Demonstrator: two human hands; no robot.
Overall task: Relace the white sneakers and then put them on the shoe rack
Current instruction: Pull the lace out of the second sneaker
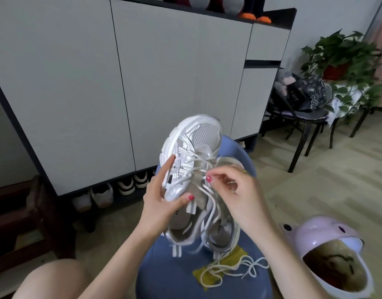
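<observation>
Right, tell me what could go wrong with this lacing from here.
The left hand alone holds the raised sneaker, so a hard tug by the right hand on the lace might twist it loose. The loose lace ends trail across the blue stool and could snag. The second sneaker sits near the seat's edge and may get knocked off.
</observation>
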